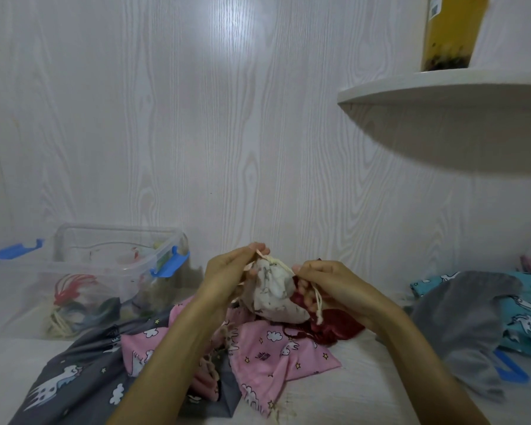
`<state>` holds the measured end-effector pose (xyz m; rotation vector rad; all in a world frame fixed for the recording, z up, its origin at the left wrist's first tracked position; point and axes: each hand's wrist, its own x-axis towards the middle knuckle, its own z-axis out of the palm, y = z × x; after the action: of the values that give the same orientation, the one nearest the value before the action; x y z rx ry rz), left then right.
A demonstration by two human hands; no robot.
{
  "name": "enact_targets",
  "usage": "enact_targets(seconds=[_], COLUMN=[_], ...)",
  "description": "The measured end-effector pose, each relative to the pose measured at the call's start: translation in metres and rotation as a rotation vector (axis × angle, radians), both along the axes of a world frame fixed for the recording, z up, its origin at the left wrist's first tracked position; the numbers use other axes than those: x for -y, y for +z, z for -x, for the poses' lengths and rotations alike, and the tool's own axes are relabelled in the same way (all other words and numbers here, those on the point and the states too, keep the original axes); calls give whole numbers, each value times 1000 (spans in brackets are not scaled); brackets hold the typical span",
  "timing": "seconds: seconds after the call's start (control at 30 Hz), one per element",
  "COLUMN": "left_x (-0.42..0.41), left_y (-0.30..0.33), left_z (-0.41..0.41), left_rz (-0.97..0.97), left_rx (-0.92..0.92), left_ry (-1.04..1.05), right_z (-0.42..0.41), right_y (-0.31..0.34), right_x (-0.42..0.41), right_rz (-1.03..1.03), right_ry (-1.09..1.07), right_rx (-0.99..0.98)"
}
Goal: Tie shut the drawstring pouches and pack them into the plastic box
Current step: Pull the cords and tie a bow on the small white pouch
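Left hand (227,271) and right hand (322,280) each pinch a drawstring (281,266) — white pouch (273,289) between them.

Plastic box (117,265) open-topped, reachable from above; pouch pile (258,348) between; shelf (442,90) overhangs right, probably clear.

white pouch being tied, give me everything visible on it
The white pouch is soft cloth with a faint grey print, bulging as if filled. Its neck is gathered by a cream drawstring. It is held above the pile of pink and dark red pouches, tilted. The left hand pinches the cord at the neck; the right hand pinches the other side, with a knotted cord end hanging below its grip. No finished knot shows.
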<state>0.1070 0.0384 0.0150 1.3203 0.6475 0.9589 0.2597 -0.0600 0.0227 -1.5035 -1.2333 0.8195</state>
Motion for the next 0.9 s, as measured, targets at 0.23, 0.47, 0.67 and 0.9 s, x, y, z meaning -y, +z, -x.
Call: enact_targets(seconds=[0.23,0.47,0.67,0.9], left_x=[-4,-12,3,24], left_y=[8,-3,2,4], left_z=[4,7,6,-6], left_rz=[416,152,-318,-428], left_rx=[262,-21,-357,-623], left_ry=[-203,-164,-168,-472], right_z=[1,3,-8,-7], right_y=[-8,-6,13,31], right_x=[-6,-4,15,22], right_rz=[121,248,251,-8], right_ry=[-13,3,7,-38], right_rx=[19,250,356,223])
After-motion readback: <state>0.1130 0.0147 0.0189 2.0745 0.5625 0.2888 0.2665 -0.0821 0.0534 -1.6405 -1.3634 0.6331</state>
